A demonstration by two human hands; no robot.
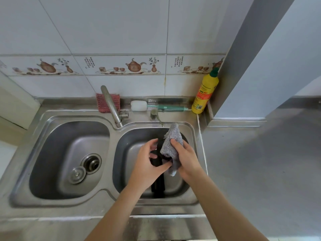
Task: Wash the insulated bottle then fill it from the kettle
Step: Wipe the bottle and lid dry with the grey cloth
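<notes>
Insulated bottle (157,186), black, stands in the right basin (188,134) at lower centre; the left hand (147,164) curls around its top to steady it, while the right hand (186,159) pinches a grey cloth (171,145) against the mouth, probably to scrub it.

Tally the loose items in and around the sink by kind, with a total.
Bottles: 2, black bottle, yellow bottle
Cloths: 1, grey cloth
Scrub pads: 1, red pad
Brushes: 1, green brush
Drain plugs: 1, plug
Total: 6
</notes>
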